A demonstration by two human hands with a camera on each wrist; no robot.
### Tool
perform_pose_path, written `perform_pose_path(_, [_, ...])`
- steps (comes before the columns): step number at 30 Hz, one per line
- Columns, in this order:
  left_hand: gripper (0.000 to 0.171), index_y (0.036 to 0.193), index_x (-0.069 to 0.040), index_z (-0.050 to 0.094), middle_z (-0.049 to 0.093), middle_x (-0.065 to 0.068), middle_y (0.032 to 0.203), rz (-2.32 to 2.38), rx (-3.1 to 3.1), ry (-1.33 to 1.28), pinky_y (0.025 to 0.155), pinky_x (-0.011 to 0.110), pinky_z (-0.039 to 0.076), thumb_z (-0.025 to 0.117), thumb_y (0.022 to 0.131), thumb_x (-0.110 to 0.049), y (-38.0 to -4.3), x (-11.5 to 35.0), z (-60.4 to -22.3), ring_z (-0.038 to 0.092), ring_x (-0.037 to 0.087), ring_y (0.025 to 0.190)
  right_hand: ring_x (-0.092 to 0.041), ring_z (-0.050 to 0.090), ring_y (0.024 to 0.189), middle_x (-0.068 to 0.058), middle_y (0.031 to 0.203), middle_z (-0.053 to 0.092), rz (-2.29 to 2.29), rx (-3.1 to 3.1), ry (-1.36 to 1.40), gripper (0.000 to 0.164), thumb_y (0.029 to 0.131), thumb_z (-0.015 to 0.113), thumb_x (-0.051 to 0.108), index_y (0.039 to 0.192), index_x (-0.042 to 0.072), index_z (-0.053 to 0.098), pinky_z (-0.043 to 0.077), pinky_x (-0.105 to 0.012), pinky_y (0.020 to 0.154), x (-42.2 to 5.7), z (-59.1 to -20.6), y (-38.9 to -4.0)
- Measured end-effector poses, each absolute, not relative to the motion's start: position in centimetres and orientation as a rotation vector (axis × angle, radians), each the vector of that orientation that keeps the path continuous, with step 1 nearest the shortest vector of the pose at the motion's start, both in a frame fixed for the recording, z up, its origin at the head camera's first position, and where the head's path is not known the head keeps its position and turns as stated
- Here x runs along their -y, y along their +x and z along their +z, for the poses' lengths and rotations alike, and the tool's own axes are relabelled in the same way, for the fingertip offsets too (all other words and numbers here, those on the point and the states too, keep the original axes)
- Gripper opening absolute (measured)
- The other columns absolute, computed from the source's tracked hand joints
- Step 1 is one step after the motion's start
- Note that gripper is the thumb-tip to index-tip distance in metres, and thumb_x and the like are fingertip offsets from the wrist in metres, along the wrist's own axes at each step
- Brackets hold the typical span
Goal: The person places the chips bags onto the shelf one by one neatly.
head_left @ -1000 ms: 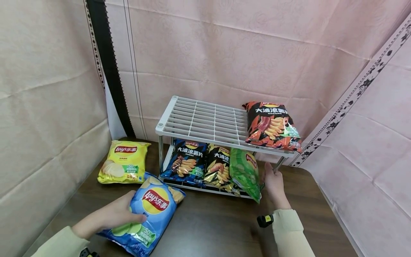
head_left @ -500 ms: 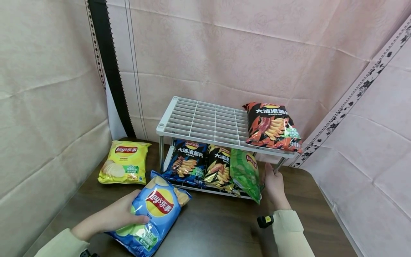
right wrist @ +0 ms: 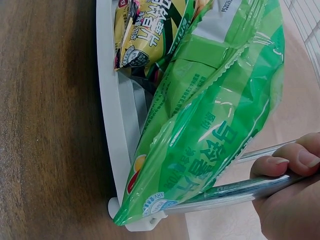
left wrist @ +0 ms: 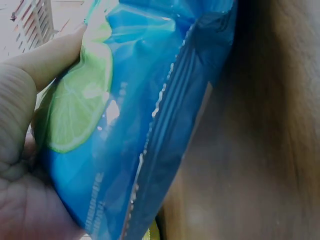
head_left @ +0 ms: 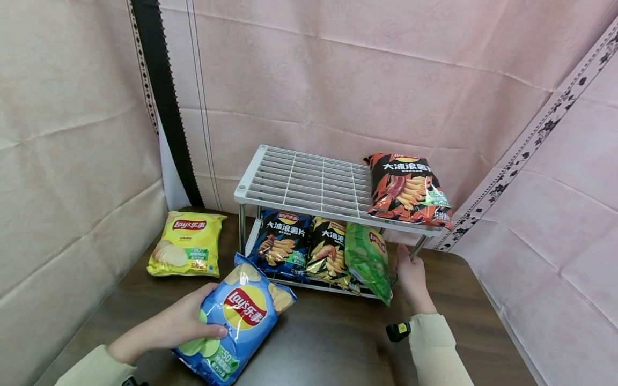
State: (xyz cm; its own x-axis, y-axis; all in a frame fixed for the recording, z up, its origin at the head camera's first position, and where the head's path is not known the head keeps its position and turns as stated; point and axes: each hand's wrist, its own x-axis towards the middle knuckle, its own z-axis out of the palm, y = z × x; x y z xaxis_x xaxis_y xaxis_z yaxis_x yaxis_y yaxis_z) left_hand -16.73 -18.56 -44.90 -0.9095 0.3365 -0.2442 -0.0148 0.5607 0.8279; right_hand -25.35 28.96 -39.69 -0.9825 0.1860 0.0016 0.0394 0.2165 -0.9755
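Note:
My left hand (head_left: 185,320) grips a blue potato chip bag (head_left: 236,316) by its left side, thumb across the front, in front of the rack's left end. In the left wrist view the blue bag (left wrist: 125,110) shows a lime slice, with the left hand (left wrist: 30,130) around its edge. My right hand (head_left: 412,276) holds the metal post at the front right of the white two-tier rack (head_left: 309,185). Seen from the right wrist, the fingers of the right hand (right wrist: 290,185) curl round that post (right wrist: 235,192), beside a green chip bag (right wrist: 200,130) on the lower tier.
On the upper tier's right end lies a red-black chip bag (head_left: 407,187). The lower tier bears a dark blue bag (head_left: 280,241), a black-gold bag (head_left: 330,252) and the green one. A yellow bag (head_left: 185,244) lies left of the rack on the wooden table (head_left: 314,343).
My left hand has carried the blue chip bag a little to the right, toward the rack, and it now overlaps the rack's lower left corner. The right hand stays on the post.

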Motion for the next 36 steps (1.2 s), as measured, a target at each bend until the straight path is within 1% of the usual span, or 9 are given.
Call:
perform_pose_path(5, [0.102, 0.137, -0.002, 0.018, 0.048, 0.011, 0.113, 1.337, -2.428, 0.295, 0.076, 0.039, 0.047, 0.076, 0.064, -0.045, -16.6, 18.1, -44.4, 0.053, 0.019, 0.094, -0.018, 0.036, 0.048, -0.002, 0.053, 0.038, 1.877, 2.362, -0.222, 0.054, 0.092, 0.031, 0.051, 0.063, 0.005, 0.037, 0.035, -0.039, 0.058, -29.0, -39.7, -25.4])
perform_pose_path(9, [0.101, 0.138, -0.005, 0.017, 0.047, 0.011, 0.116, 1.377, -2.408, 0.32, 0.076, 0.039, 0.047, 0.076, 0.065, -0.044, -16.5, 17.5, -42.9, 0.053, 0.02, 0.095, -0.02, 0.036, 0.049, -0.002, 0.053, 0.038, 1.884, 2.361, -0.22, 0.055, 0.092, 0.032, 0.052, 0.064, 0.005, 0.037, 0.034, -0.039, 0.058, -29.3, -40.0, -25.5])
perform_pose_path(12, [0.097, 0.138, -0.011, 0.018, 0.047, 0.009, 0.115, 1.421, -2.395, 0.337, 0.075, 0.038, 0.048, 0.076, 0.066, -0.043, -16.4, 16.7, -41.3, 0.053, 0.021, 0.094, -0.021, 0.034, 0.05, -0.003, 0.054, 0.036, 1.9, 2.341, -0.226, 0.055, 0.09, 0.034, 0.054, 0.062, 0.007, 0.036, 0.034, -0.037, 0.057, -29.6, -40.3, -25.7])
perform_pose_path(17, [0.088, 0.135, -0.022, 0.022, 0.049, 0.005, 0.113, 1.578, -2.367, 0.352, 0.073, 0.036, 0.049, 0.075, 0.068, -0.041, -16.4, 15.0, -38.3, 0.055, 0.021, 0.094, -0.019, 0.033, 0.048, -0.003, 0.054, 0.034, 1.916, 2.309, -0.241, 0.054, 0.087, 0.036, 0.058, 0.058, 0.013, 0.035, 0.033, -0.038, 0.056, -30.4, -41.2, -26.4])
perform_pose_path(22, [0.078, 0.132, -0.029, 0.025, 0.05, 0.003, 0.112, 1.758, -2.392, 0.375, 0.071, 0.036, 0.049, 0.073, 0.071, -0.04, -16.4, 13.4, -34.9, 0.057, 0.023, 0.092, -0.02, 0.032, 0.049, -0.002, 0.052, 0.034, 1.903, 2.308, -0.244, 0.054, 0.086, 0.037, 0.059, 0.058, 0.013, 0.035, 0.032, -0.039, 0.056, -30.9, -41.8, -26.8])
perform_pose_path(27, [0.072, 0.13, -0.029, 0.028, 0.05, 0.002, 0.112, 1.947, -2.442, 0.453, 0.07, 0.036, 0.05, 0.071, 0.074, -0.038, -16.7, 12.3, -31.2, 0.058, 0.022, 0.092, -0.018, 0.031, 0.046, 0.001, 0.05, 0.033, 1.911, 2.313, -0.249, 0.054, 0.086, 0.037, 0.059, 0.058, 0.013, 0.035, 0.031, -0.034, 0.051, -30.7, -41.8, -26.6])
perform_pose_path(31, [0.07, 0.131, -0.028, 0.029, 0.051, -0.002, 0.111, 2.014, -2.522, 0.515, 0.069, 0.035, 0.05, 0.07, 0.075, -0.039, -17.3, 11.6, -28.4, 0.058, 0.018, 0.092, -0.016, 0.03, 0.046, 0.002, 0.049, 0.033, 1.926, 2.313, -0.26, 0.054, 0.086, 0.037, 0.059, 0.058, 0.013, 0.035, 0.031, -0.033, 0.052, -30.4, -41.5, -26.4])
perform_pose_path(36, [0.074, 0.132, -0.022, 0.028, 0.051, 0.0, 0.111, 2.076, -2.558, 0.476, 0.069, 0.035, 0.05, 0.068, 0.074, -0.045, -18.0, 10.5, -24.7, 0.058, 0.018, 0.092, -0.019, 0.031, 0.047, 0.0, 0.051, 0.033, 1.926, 2.322, -0.243, 0.055, 0.085, 0.037, 0.061, 0.059, 0.013, 0.035, 0.033, -0.035, 0.054, -30.4, -41.9, -26.8])
